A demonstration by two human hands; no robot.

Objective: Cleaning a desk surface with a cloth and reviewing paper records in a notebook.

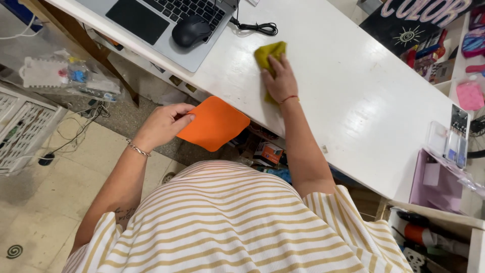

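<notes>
Olive cloth (270,53) under right hand (279,81)

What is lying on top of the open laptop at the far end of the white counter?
A black computer mouse sits on the grey laptop, beside its dark trackpad and below the keys. A black cable lies coiled on the white counter next to it. The screen is out of view.

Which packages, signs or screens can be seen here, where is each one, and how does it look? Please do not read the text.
Sign: top right, beyond the white counter; black board, pink letters, small white sun drawing.
Small box: under the counter edge, near the person's body; orange and white carton.
Clear plastic bag: left, on the floor; holds white and blue items.
No screen shows; only the laptop's keyboard half.
</notes>
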